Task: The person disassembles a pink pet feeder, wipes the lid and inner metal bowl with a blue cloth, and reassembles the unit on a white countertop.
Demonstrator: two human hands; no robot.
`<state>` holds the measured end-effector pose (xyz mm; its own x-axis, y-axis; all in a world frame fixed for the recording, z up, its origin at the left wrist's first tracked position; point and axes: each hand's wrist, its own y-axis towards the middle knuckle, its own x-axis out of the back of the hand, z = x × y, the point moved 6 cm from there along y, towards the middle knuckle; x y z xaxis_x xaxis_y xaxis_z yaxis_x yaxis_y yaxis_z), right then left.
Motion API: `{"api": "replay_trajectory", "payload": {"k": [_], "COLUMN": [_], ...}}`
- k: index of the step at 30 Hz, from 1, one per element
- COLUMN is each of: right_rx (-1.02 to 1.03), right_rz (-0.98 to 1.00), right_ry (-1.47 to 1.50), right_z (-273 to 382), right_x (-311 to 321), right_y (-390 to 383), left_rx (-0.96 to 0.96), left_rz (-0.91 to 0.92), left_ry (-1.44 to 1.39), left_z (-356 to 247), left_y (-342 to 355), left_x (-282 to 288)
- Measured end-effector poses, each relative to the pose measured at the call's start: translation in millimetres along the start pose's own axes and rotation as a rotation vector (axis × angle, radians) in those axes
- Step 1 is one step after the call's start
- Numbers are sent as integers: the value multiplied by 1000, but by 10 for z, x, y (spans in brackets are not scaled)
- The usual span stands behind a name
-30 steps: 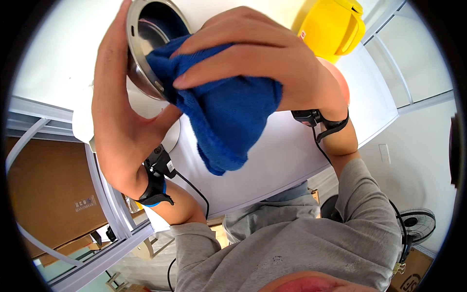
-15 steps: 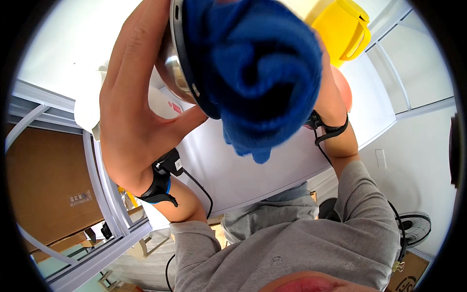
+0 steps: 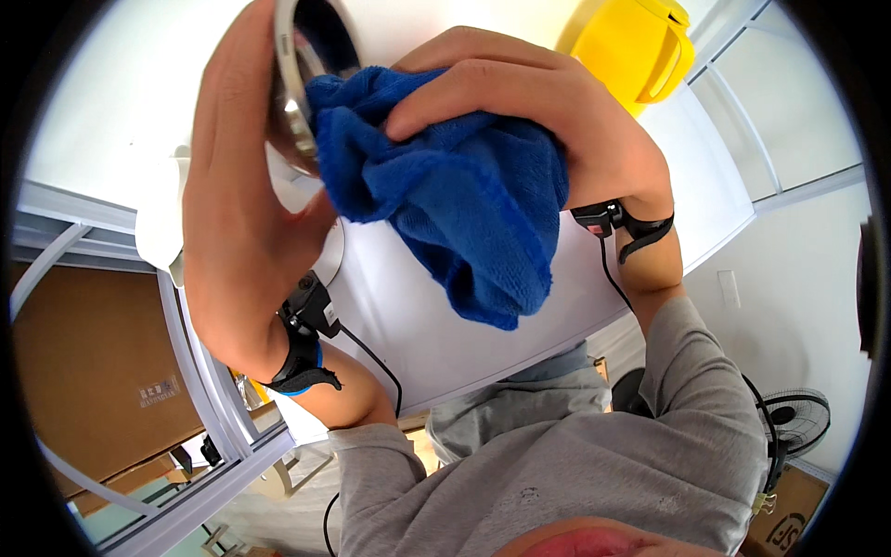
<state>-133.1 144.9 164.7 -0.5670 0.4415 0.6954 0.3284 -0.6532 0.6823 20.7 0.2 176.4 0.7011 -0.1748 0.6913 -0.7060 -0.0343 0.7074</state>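
Note:
My left hand point(image 3: 239, 200) is closed around a shiny round metal vessel point(image 3: 295, 116), shaped like a bowl, tilted with its opening toward the right. The vessel's top is cut off by the upper edge, and its inner wall looks dark. My right hand point(image 3: 529, 102) grips a bunched blue cloth point(image 3: 464, 200) and presses one end against the vessel's rim. The cloth's loose part hangs down above the white table point(image 3: 427, 320). Wrapped around each wrist is a black strap with a small cabled device.
A yellow pitcher point(image 3: 624, 51) stands at the far right of the table. Some white object point(image 3: 162, 227) is at the left edge, near a metal frame. Below lie a cardboard box point(image 3: 97, 343) on the left and a black fan point(image 3: 789, 418) on the right.
My right hand has come into clear view over the cloth, which has shifted slightly down and left, out of its rolled shape. The vessel has moved left and turned, showing its inside.

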Motion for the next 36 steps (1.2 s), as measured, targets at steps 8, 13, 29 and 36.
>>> {"api": "replay_trajectory", "payload": {"k": [8, 13, 29, 36], "right_rx": [93, -85, -120, -148], "right_rz": [148, 301, 43, 60], "right_ry": [239, -6, -352, -487], "right_z": [17, 139, 7, 175], "right_x": [33, -340, -102, 129], "right_y": [-65, -149, -128, -120], "left_rx": [145, 201, 125, 11], "left_rz": [-101, -185, 38, 38], "left_ry": [155, 277, -284, -269], "left_z": [-5, -31, -151, -37], "left_y": [2, -40, 89, 46], "left_x": [139, 276, -278, -387]}}
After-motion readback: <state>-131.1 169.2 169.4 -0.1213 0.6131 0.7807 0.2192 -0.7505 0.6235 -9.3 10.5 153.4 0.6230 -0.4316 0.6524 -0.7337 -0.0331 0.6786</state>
